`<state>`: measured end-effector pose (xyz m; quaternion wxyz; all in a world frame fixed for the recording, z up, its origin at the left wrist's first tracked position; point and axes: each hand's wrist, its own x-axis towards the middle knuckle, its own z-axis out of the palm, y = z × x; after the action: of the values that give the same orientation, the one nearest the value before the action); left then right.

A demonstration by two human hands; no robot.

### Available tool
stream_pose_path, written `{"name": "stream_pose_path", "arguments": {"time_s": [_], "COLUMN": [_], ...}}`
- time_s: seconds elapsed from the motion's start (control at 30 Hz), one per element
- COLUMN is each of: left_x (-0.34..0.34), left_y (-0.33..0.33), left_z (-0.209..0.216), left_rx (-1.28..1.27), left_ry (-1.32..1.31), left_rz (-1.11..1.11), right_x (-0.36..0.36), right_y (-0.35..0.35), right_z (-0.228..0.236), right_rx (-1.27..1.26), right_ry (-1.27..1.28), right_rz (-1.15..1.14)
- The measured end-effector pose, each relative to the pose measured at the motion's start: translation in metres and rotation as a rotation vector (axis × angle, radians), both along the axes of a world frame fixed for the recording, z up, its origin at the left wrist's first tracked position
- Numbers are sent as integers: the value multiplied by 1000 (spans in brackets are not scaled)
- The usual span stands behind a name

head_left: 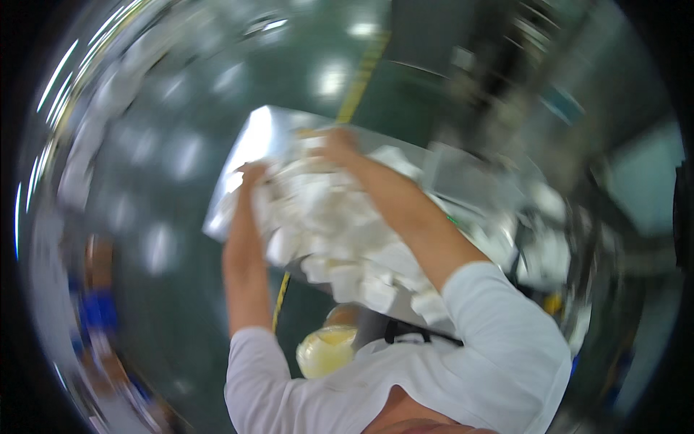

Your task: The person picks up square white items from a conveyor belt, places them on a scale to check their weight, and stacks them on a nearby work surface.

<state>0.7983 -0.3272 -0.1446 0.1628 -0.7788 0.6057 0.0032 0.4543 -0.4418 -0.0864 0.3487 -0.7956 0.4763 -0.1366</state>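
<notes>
A heap of small white pieces (347,210), soft-edged and blurred so that their kind does not show, covers much of a shiny metal tabletop (246,145) in front of me. My left hand (251,175) reaches over the left side of the heap, near the table's edge; motion smears its fingers. Further in, at the far side, my right hand (337,147) has its fingers closed at a white piece (314,143). Both forearms stretch across the table, and the right one hides part of the heap.
To the right sits a pale, see-through bin (470,177), with more white items (546,253) beyond it. A pale yellow bundle (327,351) is below the table's near edge. Yellow tape (361,79) crosses the green floor (303,72). Blue containers (100,309) stand at far left.
</notes>
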Motion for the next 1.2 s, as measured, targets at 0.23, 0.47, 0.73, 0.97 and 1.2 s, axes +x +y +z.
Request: {"name": "stream_pose_path", "arguments": {"time_s": [0.23, 0.47, 0.73, 0.97, 1.2], "left_x": [-134, -478, -937, -1070, -1190], "left_y": [115, 82, 154, 143, 95], "left_z": [166, 196, 140, 85, 36], "left_rx": [-791, -577, 54, 50, 94], "left_ry": [198, 890, 1053, 1120, 567], "left_rz": [-61, -698, -1565, -1381, -1231], "right_x": [-393, -791, -896, -879, -884], "right_y": [214, 772, 858, 813, 692], "right_z": [169, 49, -111, -32, -67], "right_rx": [-1068, -122, 565, 284, 399], "right_ry": [-466, 325, 15, -391, -750], "right_rz": [-424, -2189, -2147, -2039, -1972]}}
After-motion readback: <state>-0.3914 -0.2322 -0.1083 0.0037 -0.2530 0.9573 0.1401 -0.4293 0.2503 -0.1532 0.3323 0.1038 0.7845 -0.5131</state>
